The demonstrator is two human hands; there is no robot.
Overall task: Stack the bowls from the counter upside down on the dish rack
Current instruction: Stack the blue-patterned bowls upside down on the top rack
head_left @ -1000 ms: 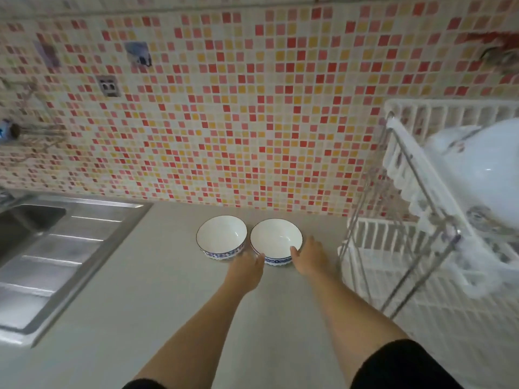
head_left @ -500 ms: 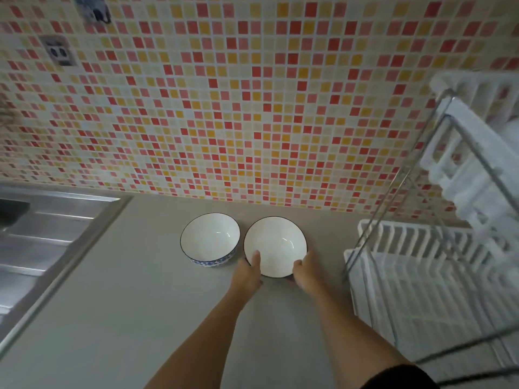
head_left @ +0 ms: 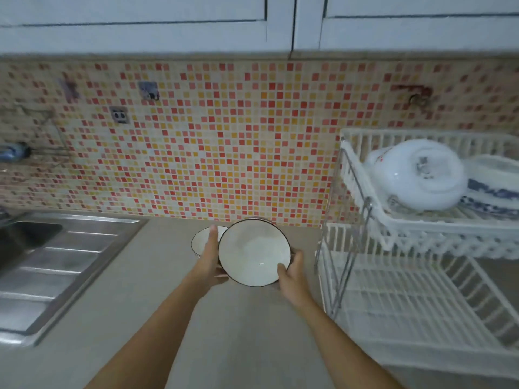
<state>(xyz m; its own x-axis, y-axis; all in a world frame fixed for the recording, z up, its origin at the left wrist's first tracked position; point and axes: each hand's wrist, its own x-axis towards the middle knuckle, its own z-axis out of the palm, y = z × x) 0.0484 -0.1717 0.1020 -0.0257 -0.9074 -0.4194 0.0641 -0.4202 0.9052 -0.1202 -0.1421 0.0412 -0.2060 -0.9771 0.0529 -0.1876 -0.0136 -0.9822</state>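
Both hands have hold of a white bowl with a thin dark rim, raised clear of the counter and tipped so its open inside faces up toward the person. The left hand lies flat along the bowl's left edge, fingers stretched out straight, pressing against the side. The right hand cups the lower right edge, thumb hooked over the rim and fingers curled round underneath.

Just behind the held bowl, partly hidden by it and by the left hand, a second bowl of the same kind sits upright on the counter.

To the right of the held bowl stands a white two-tier dish rack. Its upper tier carries an upturned white bowl and, beside it, a blue-patterned dish; the lower tier looks bare.

Well to the left of the held bowl is a steel sink with a ribbed drainer. Behind everything runs a wall of small red, orange and cream tiles, with pale cupboards above.
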